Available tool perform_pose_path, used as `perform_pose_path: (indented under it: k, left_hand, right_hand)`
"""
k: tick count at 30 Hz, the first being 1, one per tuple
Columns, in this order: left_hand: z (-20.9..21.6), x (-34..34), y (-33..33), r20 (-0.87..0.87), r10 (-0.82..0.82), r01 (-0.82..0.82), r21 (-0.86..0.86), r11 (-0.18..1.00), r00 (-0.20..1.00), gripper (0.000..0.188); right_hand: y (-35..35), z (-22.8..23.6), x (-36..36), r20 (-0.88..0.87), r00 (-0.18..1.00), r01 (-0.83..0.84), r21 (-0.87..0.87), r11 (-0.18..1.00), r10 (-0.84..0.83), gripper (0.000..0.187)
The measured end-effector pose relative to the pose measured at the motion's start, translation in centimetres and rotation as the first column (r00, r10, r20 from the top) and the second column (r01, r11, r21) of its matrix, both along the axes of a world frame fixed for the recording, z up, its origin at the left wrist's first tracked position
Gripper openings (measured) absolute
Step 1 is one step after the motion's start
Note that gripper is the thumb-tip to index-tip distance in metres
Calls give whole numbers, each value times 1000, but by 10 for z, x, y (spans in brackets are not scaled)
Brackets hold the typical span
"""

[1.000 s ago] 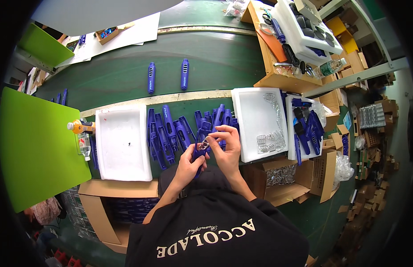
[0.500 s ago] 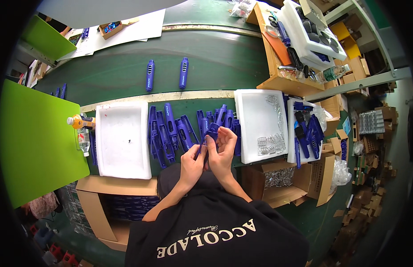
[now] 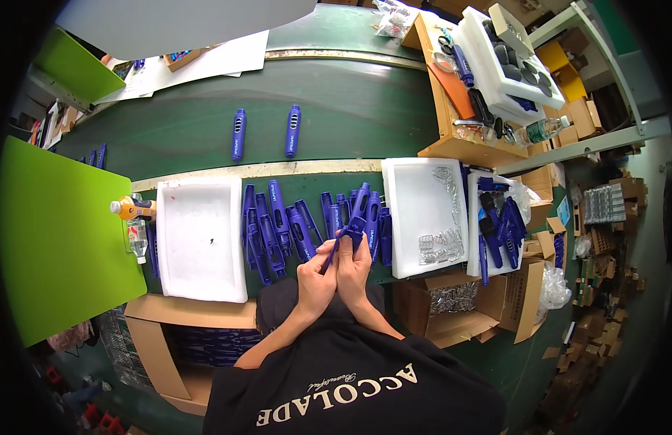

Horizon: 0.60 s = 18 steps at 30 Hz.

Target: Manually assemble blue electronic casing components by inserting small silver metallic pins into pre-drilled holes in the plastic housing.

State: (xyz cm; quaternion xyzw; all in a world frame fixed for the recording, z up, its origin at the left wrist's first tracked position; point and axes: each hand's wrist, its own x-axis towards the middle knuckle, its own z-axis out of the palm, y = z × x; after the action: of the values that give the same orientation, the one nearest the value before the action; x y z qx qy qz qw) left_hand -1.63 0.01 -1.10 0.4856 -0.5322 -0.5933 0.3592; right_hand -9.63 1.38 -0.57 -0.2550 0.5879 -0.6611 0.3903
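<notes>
Close in front of my body, both hands are closed round a dark blue plastic part [image 3: 353, 228], tilted, with a narrow strip running down between the hands. My left hand [image 3: 316, 283] pinches the lower strip. My right hand [image 3: 353, 272] grips the wider upper end, its thumb pressed against it; the fingers partly cover its shape. Just beyond lie several blue plastic tube housings with long slots [image 3: 278, 210], loosely bunched on the green bench. More blue housings [image 3: 361, 199] stand directly behind the held part.
A white foam tray [image 3: 198, 188] lies left, another [image 3: 430, 174] with clear bent pieces right, and a third [image 3: 513, 261] with blue and black parts beyond. Two blue tubes [image 3: 239, 135] rest on the green belt [image 3: 343, 101]. Cardboard boxes [image 3: 191, 308] flank me; a green panel [image 3: 68, 239] bounds the left.
My hands have drawn closer together; the right fingers, raised before, now wrap round the blue part. The two tubes on the belt have shifted slightly left. The whole view has tipped a little.
</notes>
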Motion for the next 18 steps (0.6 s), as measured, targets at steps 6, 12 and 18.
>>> perform_pose_path:
  k: [6, 12, 18]
  left_hand:
    - [-7, -1, -5, 18, -20, 19, 55, 998, 1000, 19]
    - [-7, 13, -23, -156, -164, 171, 33, 985, 974, 42]
    - [8, 17, -21, -28, -145, 146, 70, 987, 989, 69]
  right_hand:
    - [-8, -13, -6, 113, 992, -54, -30, 998, 57, 23]
    - [-6, -32, -36, 61, 997, 50, -132, 990, -42, 22]
    - [-6, -20, -36, 310, 932, -160, -116, 980, 189, 19]
